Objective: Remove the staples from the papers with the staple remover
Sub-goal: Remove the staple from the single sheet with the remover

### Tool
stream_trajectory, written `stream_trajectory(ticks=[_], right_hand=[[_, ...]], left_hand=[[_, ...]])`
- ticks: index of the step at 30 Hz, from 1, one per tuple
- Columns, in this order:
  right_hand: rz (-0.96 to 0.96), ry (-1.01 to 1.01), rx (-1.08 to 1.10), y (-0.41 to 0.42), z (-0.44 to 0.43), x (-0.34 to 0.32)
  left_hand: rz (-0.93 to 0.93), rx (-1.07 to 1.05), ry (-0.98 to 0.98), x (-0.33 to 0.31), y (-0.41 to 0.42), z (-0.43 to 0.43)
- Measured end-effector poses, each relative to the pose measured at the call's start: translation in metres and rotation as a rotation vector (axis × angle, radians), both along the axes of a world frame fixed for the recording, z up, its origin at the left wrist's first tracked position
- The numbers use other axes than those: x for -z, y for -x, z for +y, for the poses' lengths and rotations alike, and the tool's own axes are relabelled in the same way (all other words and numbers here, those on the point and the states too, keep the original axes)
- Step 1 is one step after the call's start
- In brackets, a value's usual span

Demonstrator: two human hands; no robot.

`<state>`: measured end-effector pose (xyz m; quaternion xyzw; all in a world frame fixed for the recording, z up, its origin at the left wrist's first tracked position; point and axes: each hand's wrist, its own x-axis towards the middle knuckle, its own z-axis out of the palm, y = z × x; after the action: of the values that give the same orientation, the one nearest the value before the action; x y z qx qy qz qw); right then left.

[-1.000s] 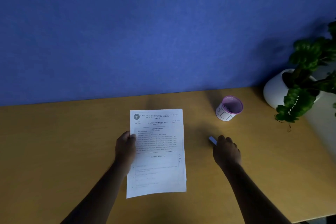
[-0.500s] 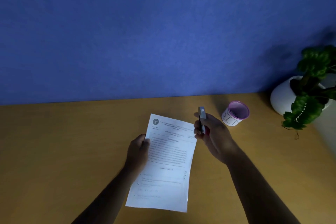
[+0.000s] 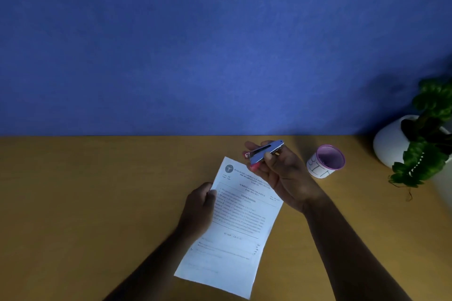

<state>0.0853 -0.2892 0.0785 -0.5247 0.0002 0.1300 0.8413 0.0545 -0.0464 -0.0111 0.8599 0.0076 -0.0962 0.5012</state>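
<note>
1. At the bench centre, the papers run long from 6 to 12 o'clock, top corner nearest the right hand.
2. That hand is curled around the staple remover, hovering just above that corner.
3. The left hand pinches the papers' 9 o'clock edge.
4. No staple is discernible.

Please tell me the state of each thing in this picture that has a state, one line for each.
Papers: held at the left edge, turned askew.
Staple remover: held above the papers' top.
Left hand: shut on papers.
Right hand: shut on staple remover.
Cup: upright, open, on the desk.
Plant pot: upright.
</note>
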Motion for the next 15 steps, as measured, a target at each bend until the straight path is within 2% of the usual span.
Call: stream_trajectory(ticks=[5,11,15], right_hand=[[-0.064,0.027,-0.008,-0.005,0.001,0.001],[-0.075,0.338,0.058,-0.007,0.004,0.001],[-0.038,0.465,0.121,-0.009,0.012,0.004]], left_hand=[[-0.025,0.032,-0.002,-0.007,0.001,0.002],[-0.031,0.083,0.008,-0.012,0.005,0.004],[-0.035,0.101,0.014,-0.017,0.008,0.003]])
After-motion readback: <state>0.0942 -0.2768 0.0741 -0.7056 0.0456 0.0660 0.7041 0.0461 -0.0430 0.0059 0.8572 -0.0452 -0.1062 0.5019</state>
